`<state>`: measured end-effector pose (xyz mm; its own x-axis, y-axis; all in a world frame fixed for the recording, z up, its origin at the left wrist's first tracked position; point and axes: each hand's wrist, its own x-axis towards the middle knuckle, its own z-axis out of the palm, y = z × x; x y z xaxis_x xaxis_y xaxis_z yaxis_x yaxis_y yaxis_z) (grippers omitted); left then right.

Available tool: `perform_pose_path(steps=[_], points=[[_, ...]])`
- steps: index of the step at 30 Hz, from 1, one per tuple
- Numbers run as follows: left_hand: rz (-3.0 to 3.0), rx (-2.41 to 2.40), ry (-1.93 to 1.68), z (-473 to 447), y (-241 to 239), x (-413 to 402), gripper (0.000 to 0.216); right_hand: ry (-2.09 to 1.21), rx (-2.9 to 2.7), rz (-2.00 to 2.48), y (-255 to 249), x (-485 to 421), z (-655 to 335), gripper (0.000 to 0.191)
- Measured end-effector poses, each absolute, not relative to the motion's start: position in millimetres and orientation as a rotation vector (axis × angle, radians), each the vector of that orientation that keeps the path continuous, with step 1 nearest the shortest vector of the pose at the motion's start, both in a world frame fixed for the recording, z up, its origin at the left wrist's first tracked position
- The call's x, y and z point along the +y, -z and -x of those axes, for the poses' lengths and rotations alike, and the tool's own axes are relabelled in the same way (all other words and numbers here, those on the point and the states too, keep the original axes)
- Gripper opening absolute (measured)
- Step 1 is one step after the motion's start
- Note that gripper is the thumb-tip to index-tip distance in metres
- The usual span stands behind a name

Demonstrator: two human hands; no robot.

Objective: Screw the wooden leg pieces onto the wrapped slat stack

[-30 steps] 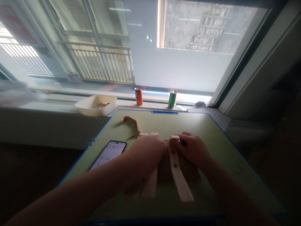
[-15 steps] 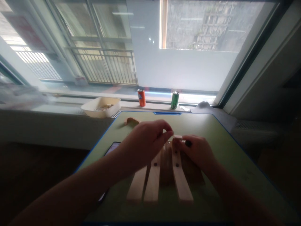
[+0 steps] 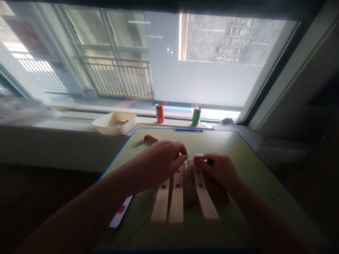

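My left hand (image 3: 168, 162) is over the upper part of two pale wooden strips, thumb and forefinger pinched together. Whatever the pinch may hold is too small to make out. At the far end of the right wooden strip (image 3: 207, 206), my right hand (image 3: 221, 167) grips the wood, and a small dark round thing (image 3: 210, 161) shows by its fingers. The middle wooden strip (image 3: 176, 206) and the left wooden strip (image 3: 160, 204) lie side by side, each with dark round spots. Beneath the strips is a brown, shiny flat sheet (image 3: 218, 192).
A phone (image 3: 120, 213) lies left of the strips, partly under my left forearm. A curved wooden piece (image 3: 149, 138) sits at the table's far left. On the sill stand a cream basin (image 3: 116, 125), an orange can (image 3: 159, 113) and a green can (image 3: 196, 116).
My left hand has drawn leftward, away from the right strip's far end. My right hand keeps its grip there. The camera view has tilted slightly, and more of the phone shows.
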<state>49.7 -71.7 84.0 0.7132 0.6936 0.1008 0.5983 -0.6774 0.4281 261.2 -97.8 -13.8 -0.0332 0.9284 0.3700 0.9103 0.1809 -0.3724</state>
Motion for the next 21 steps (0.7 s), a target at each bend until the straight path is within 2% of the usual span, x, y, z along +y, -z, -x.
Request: perform_pose_path(steps=[5,10,17,21], points=[[-2.377,0.824,-0.434,-60.1,-80.0,-74.2,0.025,-0.017,-1.805,1.711,5.9,-106.0,-268.5,0.033],[-2.282,0.767,-0.578,-71.5,-68.6,-74.4,0.022,-0.024,-1.748,1.602,-8.6,-118.1,-276.6,0.026],[-2.376,0.832,-0.652,-77.8,-51.8,-70.6,0.02,-0.077,-1.897,1.754,13.6,-103.7,-263.2,0.037],[-2.36,0.813,-0.663,-75.4,-53.8,-69.4,0.021,-0.008,-1.917,1.834,15.2,-106.7,-258.7,0.036]])
